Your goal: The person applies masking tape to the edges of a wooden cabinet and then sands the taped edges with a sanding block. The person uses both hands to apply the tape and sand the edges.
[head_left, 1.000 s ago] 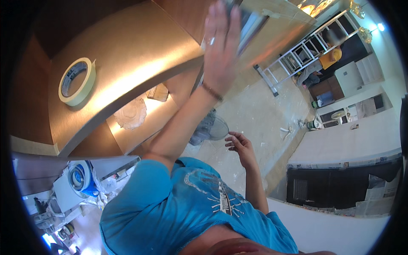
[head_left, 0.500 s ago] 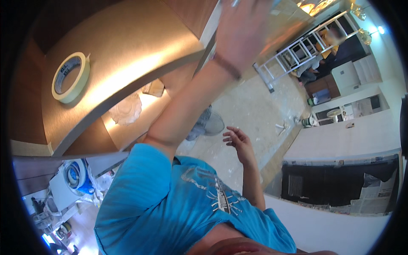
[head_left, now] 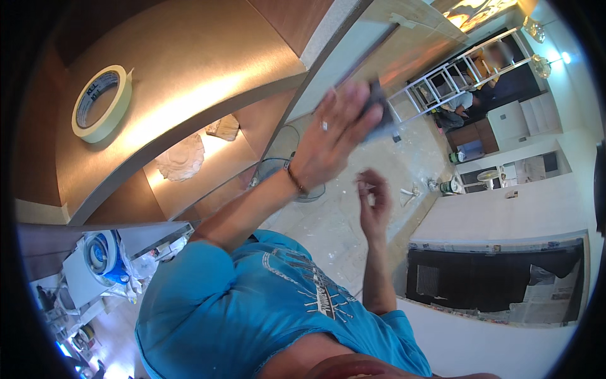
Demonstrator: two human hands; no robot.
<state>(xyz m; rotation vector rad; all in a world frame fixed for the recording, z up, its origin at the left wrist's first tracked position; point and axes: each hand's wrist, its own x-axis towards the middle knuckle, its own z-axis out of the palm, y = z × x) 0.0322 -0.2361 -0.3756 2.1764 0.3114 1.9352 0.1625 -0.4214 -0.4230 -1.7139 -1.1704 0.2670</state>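
Observation:
My left hand [head_left: 334, 136], with a ring and a bracelet, is raised in front of the curved wooden shelf unit [head_left: 208, 136]. Its fingers lie over a dark grey sandpaper-like sheet [head_left: 380, 112], which shows past the fingertips and is smeared by motion. Lower and to the right, my right hand [head_left: 375, 202] hangs in the air with loosely curled fingers. A gap shows between its thumb and fingers, and I see nothing held there. On the shelf's upper board, a roll of masking tape [head_left: 120, 114] lies at the left.
Two rough pale stone-like pieces, one round [head_left: 183, 159] and one blocky [head_left: 224, 127], sit on the lit lower shelf. A round wire-cage fan [head_left: 303, 183] stands on the floor. Farther off are an aluminium ladder [head_left: 464, 76] and a crouching person [head_left: 457, 104]. A blue-and-white bucket [head_left: 104, 252] is at left.
My left hand has come down and away from the shelf unit's upright edge, and the dark sheet now shows. My right hand has risen slightly and its fingers have curled in.

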